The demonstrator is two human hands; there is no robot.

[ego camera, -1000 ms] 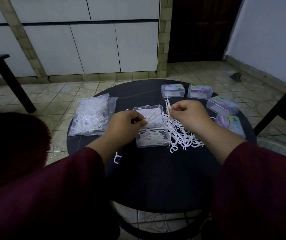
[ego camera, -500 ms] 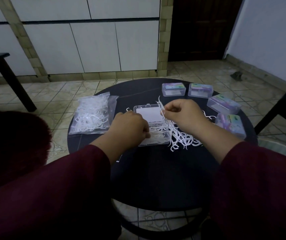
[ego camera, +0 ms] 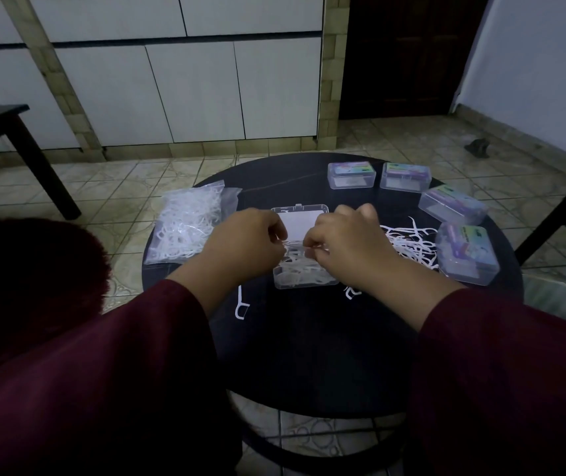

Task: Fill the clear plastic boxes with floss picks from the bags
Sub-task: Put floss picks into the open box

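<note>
Standing on pale floor tiles (ego camera: 109, 201) before white cabinet doors (ego camera: 192, 94), a round black table (ego camera: 309, 355) is seen. On it, a bag of floss picks (ego camera: 187, 226) lies left; left hand (ego camera: 243, 242) and right hand (ego camera: 346, 242), fingers curled, pinch floss picks over the open clear box (ego camera: 303, 278); loose picks (ego camera: 408, 243) and four closed boxes (ego camera: 453, 204) lie right.

I can read no text from here. The four closed boxes (ego camera: 351, 174) at the far right of the round table (ego camera: 309, 355) carry coloured labels, but their print is too small and blurred.
</note>
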